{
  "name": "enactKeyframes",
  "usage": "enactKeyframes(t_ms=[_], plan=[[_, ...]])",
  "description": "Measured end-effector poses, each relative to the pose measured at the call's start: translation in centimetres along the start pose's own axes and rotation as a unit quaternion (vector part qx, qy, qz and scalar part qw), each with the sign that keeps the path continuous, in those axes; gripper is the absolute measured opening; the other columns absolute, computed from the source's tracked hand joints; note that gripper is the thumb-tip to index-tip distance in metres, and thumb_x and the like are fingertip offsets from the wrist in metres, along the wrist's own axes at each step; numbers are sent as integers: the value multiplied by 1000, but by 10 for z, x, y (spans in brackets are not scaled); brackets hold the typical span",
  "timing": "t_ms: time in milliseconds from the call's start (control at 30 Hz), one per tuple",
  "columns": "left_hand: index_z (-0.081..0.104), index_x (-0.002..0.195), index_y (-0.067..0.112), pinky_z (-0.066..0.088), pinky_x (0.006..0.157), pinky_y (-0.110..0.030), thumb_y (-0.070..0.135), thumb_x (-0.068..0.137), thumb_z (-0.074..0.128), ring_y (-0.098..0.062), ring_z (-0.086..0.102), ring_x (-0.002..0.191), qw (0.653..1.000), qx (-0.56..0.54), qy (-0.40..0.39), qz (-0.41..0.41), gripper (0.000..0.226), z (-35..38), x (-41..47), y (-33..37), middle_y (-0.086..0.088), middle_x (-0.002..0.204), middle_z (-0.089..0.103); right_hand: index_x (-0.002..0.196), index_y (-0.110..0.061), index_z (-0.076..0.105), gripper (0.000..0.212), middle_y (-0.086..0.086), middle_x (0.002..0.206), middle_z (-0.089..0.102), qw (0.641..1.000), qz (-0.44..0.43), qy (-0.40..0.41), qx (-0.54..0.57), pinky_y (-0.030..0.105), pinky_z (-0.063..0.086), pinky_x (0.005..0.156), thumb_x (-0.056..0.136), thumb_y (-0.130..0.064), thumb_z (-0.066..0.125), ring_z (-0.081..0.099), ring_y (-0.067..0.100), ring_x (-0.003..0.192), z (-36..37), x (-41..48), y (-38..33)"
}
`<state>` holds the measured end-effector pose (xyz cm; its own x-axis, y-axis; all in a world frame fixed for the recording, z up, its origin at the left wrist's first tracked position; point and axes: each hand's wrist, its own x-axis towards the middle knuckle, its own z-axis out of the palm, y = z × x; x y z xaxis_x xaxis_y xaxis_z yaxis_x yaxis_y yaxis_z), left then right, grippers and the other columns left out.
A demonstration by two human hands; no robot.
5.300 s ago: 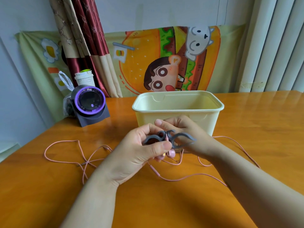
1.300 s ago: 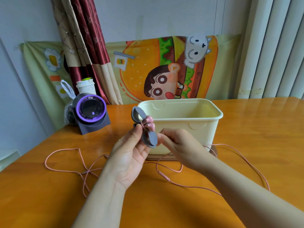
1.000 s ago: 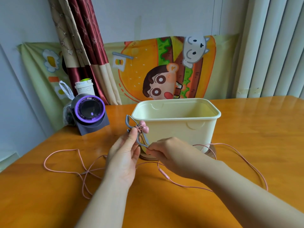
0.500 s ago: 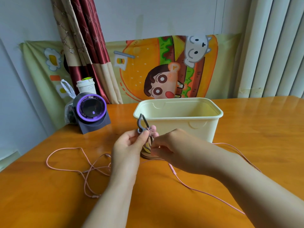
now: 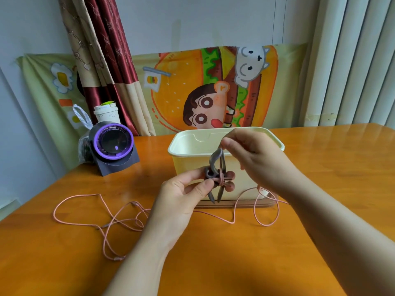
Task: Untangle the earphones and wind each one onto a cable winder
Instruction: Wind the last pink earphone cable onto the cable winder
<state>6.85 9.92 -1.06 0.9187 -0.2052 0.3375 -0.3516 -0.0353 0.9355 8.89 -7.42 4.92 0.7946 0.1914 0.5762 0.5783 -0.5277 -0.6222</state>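
- The left hand [image 5: 183, 199] is pinching the grey cable winder [image 5: 214, 159] at its waist, thumb and forefinger curled round it.
- The right hand [image 5: 254, 161] is gripping the winder's upper tip between thumb and fingertips, its other fingers hanging loosely curled.
- The winder is standing upright in the air in front of the cream plastic tub [image 5: 188, 154], its thin lower ends pointing down.
- Two pink earbuds [image 5: 230, 175] are sitting against the winder's middle, with a few turns of pink cable crossing it there.
- The rest of the cable [image 5: 265, 225] is trailing over the glossy orange wooden table [image 5: 320, 167], looping on the right and lying in a loose tangle on the left.
- A purple-ringed device [image 5: 114, 144], a paper cup [image 5: 106, 113] and a plastic bag [image 5: 82, 118] are sitting at the far left.
- A cartoon burger cloth [image 5: 213, 88], a red-and-beige curtain [image 5: 102, 60] and pale vertical blinds [image 5: 352, 60] are hanging behind.
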Motion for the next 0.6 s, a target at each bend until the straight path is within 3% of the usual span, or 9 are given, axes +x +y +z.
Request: enactKeyframes(t_ms=[133, 233, 333, 433, 533, 600], plan=[[69, 119, 13, 41, 106, -49, 33, 84, 72, -32, 62, 115, 994, -109, -23, -8, 40, 0, 0, 1, -12, 117, 70, 87, -6, 66, 31, 9, 69, 59, 992, 55, -83, 73, 33, 43, 59, 97, -29, 47, 47, 20, 59, 13, -4, 11], [65, 120, 5, 45, 100, -38, 24, 81, 70, -30, 61, 116, 979, -203, 14, -24, 44, 1, 0, 5, -14, 118, 68, 89, 4, 63, 44, 11, 69, 54, 978, 90, -155, 104, 28, 42, 56, 96, -36, 45, 44, 18, 56, 27, -10, 16], [69, 105, 15, 43, 83, -25, 19, 79, 62, -12, 66, 95, 959, -260, 100, -47, 28, -1, 2, 7, -2, 102, 74, 81, -11, 63, 36, 2, 61, 43, 974, 87, -202, 46, 28, 38, 55, 98, -36, 43, 38, 15, 55, 40, -15, 16], [68, 92, 20, 40, 77, -22, 16, 82, 60, -5, 60, 80, 935, -302, 173, -70, 13, -3, 4, 6, 5, 88, 70, 91, -16, 68, 27, -10, 63, 59, 963, 50, -265, -13, 17, 40, 56, 100, -27, 44, 51, 6, 58, 47, -20, 8], [70, 94, 20, 42, 78, -23, 15, 89, 60, -9, 60, 88, 930, -284, 215, -88, 12, -5, 6, 2, 2, 94, 69, 99, -14, 68, 27, 3, 92, 69, 955, 19, -288, -66, 28, 46, 75, 100, -26, 45, 60, 16, 82, 47, -21, 3], [71, 98, 20, 44, 81, -26, 17, 89, 62, -14, 63, 101, 938, -247, 226, -93, 13, -6, 5, -2, -1, 103, 72, 94, -8, 66, 29, 10, 88, 67, 952, 2, -286, -110, 36, 45, 74, 99, -26, 45, 57, 24, 79, 43, -20, 0]])
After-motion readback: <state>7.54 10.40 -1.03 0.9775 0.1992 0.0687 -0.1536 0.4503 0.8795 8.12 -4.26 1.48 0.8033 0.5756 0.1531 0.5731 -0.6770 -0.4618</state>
